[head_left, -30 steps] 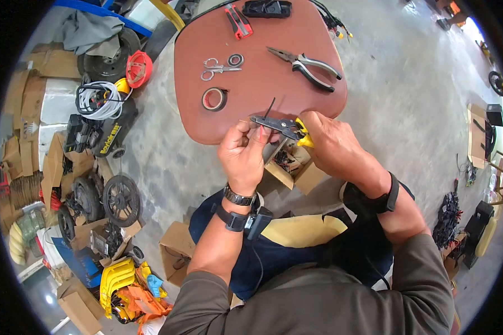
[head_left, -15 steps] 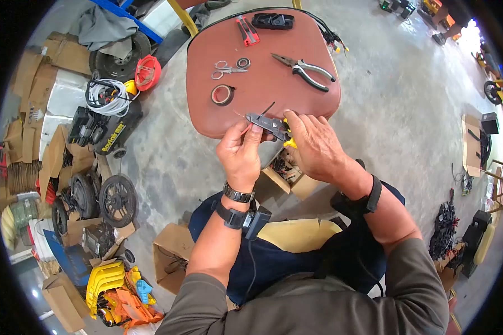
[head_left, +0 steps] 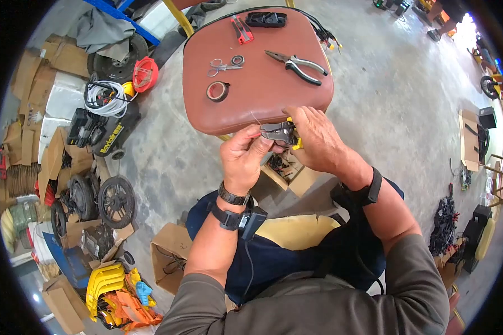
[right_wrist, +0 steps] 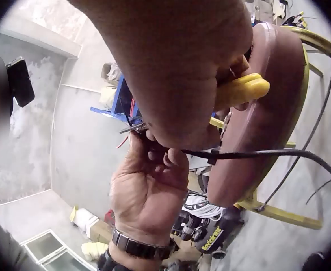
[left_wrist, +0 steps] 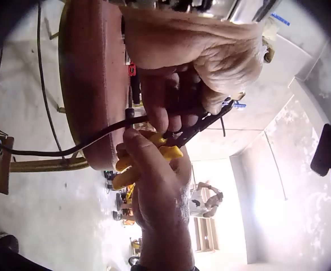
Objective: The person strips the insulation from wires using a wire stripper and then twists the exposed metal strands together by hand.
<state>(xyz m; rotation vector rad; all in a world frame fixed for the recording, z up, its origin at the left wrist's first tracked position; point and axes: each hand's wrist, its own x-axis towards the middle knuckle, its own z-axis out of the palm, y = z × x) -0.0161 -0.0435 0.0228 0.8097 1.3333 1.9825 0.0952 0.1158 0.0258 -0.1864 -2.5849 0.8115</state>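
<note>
My left hand (head_left: 241, 159) pinches the end of a black cable (left_wrist: 80, 145), and a red wire (right_wrist: 122, 141) sticks out past its fingertips. My right hand (head_left: 321, 139) grips wire strippers (head_left: 278, 132) by their yellow handles (right_wrist: 244, 92). The strippers' dark head lies right at the left fingertips, partly hidden by the fingers in both wrist views. Both hands are close together over the near edge of a brown padded chair seat (head_left: 251, 106). A thin pale strand shows just above the strippers in the head view.
On the seat lie combination pliers (head_left: 297, 67), scissors (head_left: 224, 67), a tape roll (head_left: 217, 91), a small black ring (head_left: 237, 60), a red cutter (head_left: 242, 30) and a black tray (head_left: 266, 20). A cardboard box (head_left: 288, 176) with wiring stands below the hands. Wheels and cartons crowd the left.
The strippers have turned and dropped slightly toward me, and their head now sits nearer the left fingertips. The dark wire that poked up beyond them no longer shows there. Both hands keep their grip.
</note>
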